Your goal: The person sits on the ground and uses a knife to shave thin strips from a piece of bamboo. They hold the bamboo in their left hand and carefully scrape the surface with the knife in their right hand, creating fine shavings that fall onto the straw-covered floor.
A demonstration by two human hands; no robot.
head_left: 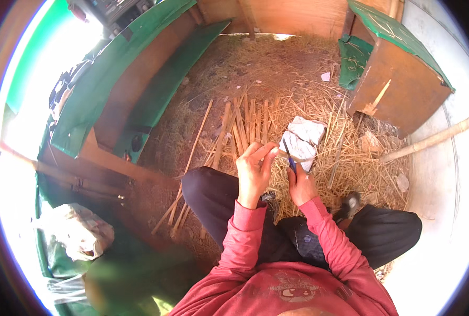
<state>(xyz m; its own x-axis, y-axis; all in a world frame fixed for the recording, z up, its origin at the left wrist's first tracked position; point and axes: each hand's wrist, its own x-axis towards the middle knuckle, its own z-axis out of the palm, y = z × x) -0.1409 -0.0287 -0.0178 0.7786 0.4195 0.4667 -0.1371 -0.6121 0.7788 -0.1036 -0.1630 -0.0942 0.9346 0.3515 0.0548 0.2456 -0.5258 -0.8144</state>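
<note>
My left hand (pixel 254 171) is raised in front of my lap, its fingers pinching a thin bamboo strip (pixel 298 159) that points to the right. Close beside it, my right hand (pixel 302 185) grips a knife with a blue handle (pixel 292 165). Its narrow dark blade (pixel 286 146) points away from me and crosses the strip. Whether the edge touches the strip, I cannot tell. Beyond my hands lies a creased white slab-like thing (pixel 306 130) on the straw. Several split bamboo strips (pixel 240 124) lie on the ground ahead of my left hand.
Straw and shavings (pixel 345 158) cover the ground around my feet. A green-covered bench (pixel 155 89) runs along the left. To the right stands a brown wooden box (pixel 403 84) with a green top, near a bamboo pole (pixel 435 136). A pale plastic bag (pixel 79 231) sits at lower left.
</note>
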